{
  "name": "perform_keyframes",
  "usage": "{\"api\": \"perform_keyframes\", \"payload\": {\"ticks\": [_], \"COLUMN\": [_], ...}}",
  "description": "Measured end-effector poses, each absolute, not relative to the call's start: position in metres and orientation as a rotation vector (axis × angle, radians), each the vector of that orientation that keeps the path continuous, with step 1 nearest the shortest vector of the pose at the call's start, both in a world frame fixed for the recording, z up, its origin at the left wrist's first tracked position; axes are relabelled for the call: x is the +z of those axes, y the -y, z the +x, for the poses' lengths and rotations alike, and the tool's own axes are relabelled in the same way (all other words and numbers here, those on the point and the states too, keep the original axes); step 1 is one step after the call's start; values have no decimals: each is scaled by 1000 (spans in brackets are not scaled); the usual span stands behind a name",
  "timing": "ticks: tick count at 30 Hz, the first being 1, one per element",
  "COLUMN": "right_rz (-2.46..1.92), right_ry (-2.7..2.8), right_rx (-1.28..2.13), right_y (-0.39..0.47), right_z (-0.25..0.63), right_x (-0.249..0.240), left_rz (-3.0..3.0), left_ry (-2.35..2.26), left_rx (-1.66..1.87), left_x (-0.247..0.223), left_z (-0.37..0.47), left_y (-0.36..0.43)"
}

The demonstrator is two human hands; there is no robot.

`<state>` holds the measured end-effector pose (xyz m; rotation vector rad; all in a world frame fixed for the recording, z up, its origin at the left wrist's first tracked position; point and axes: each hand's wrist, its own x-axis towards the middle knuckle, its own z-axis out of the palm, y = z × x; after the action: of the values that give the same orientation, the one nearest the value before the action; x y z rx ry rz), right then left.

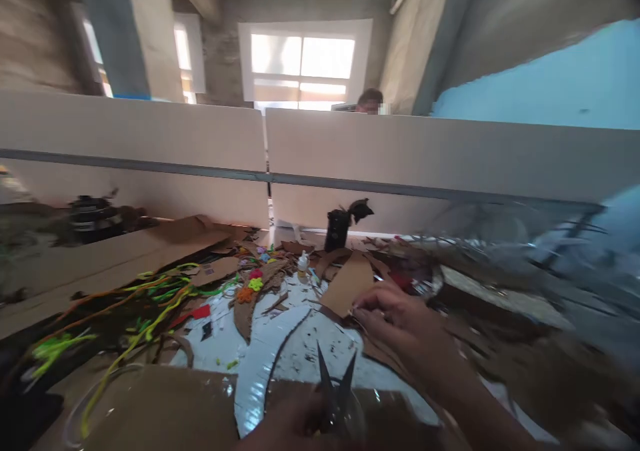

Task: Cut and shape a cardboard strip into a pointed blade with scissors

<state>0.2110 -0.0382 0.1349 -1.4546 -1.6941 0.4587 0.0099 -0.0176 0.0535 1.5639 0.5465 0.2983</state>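
Note:
My right hand reaches over the table from the right. Its fingertips pinch the lower right edge of a flat brown cardboard piece. Low in the view, dark and partly cut off, is my left hand. It is closed around the lower part of a pair of scissors, whose spread blades point away from me; its fingers are mostly hidden. Just left of the scissors lies a long, curved white cardboard strip, its lower end beside my left hand.
Coloured pipe cleaners lie at the left. Small bright flower shapes rest on curved cardboard. A small white-capped bottle and a black cylinder stand farther back. Clear plastic is heaped right. Behind a white partition is a person.

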Motion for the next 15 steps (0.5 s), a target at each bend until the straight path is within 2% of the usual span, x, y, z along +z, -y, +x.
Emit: {"api": "perform_keyframes", "payload": {"ticks": [6,15], "right_rz": [-1595,-1858], "right_ry": [1519,979], "right_rx": [315,192], "right_y": [114,296], "right_z": [264,324], "right_x": [151,64], "left_rz": [1564,1868], "left_ry": [-471,-588], "left_rx": [224,340], "left_x": [44,46], "left_z": [38,81], "left_y": [26,38]}}
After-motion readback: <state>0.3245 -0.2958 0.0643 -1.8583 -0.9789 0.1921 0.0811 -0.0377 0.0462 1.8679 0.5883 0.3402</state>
